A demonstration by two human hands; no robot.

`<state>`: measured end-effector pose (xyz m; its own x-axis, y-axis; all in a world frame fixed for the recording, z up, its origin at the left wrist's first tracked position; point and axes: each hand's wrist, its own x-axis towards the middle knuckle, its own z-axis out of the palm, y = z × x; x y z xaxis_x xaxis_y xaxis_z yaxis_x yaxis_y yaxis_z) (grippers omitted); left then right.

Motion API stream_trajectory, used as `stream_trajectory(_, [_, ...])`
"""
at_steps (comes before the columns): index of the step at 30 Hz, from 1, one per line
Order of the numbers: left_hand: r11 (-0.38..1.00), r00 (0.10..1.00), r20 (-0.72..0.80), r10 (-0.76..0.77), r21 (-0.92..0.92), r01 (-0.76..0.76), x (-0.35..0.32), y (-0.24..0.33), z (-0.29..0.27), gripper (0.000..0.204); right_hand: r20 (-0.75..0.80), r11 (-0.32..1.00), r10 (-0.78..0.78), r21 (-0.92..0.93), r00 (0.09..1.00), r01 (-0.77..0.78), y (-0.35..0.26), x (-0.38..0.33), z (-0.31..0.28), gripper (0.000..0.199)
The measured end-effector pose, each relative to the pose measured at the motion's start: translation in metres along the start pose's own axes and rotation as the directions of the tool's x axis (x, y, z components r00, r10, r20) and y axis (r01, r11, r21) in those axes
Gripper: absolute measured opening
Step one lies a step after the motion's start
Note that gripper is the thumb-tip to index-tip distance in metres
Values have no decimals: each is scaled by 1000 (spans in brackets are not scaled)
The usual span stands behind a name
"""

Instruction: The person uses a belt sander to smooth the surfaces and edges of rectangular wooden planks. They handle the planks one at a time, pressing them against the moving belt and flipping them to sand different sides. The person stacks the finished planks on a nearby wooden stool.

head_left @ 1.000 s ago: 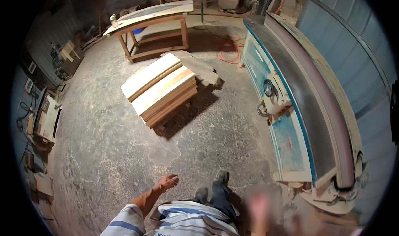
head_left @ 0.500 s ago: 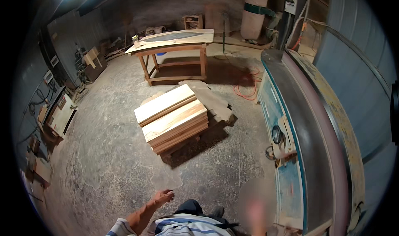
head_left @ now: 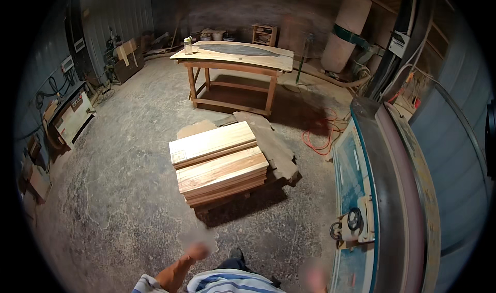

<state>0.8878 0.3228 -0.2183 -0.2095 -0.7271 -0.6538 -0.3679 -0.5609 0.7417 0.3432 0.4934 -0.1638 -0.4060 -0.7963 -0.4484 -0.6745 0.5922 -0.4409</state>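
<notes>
My left hand [head_left: 199, 250] hangs low in front of my body, on the near side of the wood stack, touching nothing that I can see. Its fingers are blurred. At the lower edge to the right, my right hand [head_left: 315, 278] shows only as a smear, nearest to the long belt sander [head_left: 388, 200]. Ahead of me, a stack of pale wooden boards [head_left: 219, 165] lies low above the floor in two side-by-side rows, well apart from both hands. Cardboard [head_left: 276, 146] sticks out beyond its far right side.
Behind the stack stands a wooden workbench [head_left: 235, 65] with a dark oval on its top and a jar [head_left: 188, 45] at its left end. An orange hose [head_left: 319, 144] coils on the floor. Handwheels [head_left: 354, 218] jut from the sander's side. Machines and a white-fronted cabinet [head_left: 74, 118] line the left wall.
My view has turned left and tilted up a little, so the stack and bench appear lower and further right. Both hands remain low; the left hand's fingers have become blurred.
</notes>
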Motion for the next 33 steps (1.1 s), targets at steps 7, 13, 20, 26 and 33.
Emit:
stream_trajectory(7, [992,999,-31,11,-126,-14,60,63,-29,26,46,414,-27,910,999,-30,94,70,75,32])
stream_trajectory(13, [914,984,-138,115,-373,-159,60,20,-55,20,110,941,-219,-238,970,239,-30,149,12,31])
stream_trajectory(20, [866,909,-386,-159,-497,-60,-1,63,-39,22,373,740,173,561,911,-371,-195,257,-55,35])
stream_trajectory(26, [710,746,-418,-519,-696,104,-24,112,18,19,431,890,-51,429,901,-155,-302,344,-67,35])
stream_trajectory(33, [597,716,-366,-595,-797,88,-12,122,41,21,440,854,-58,487,896,-184,-325,410,-2,28])
